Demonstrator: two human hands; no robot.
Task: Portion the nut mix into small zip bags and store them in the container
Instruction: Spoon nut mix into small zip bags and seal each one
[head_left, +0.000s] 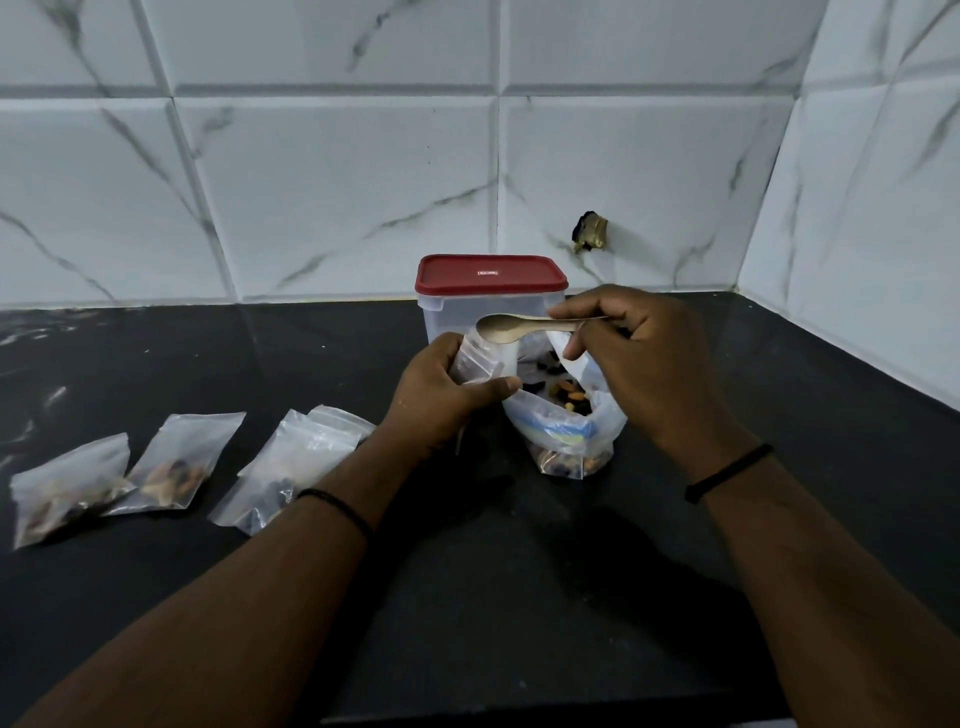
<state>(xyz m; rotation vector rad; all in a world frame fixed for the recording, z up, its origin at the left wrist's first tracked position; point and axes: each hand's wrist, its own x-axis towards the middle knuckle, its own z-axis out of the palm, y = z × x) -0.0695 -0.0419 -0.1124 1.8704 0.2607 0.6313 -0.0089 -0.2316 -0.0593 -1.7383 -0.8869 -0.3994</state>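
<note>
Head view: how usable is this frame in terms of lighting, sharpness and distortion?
Head view: dim, even light, no harsh glare; wide-angle bending curves the tile lines and counter edge; the filled zip bags at left look soft and smeared; the spoon and red lid are sharp enough.

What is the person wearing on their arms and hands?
Both arms are bare, with no sleeves or gloves showing. The left wrist wears a thin black beaded band. The right wrist wears a thin, smooth black band. No rings or watch show on the left hand or right hand.
</note>
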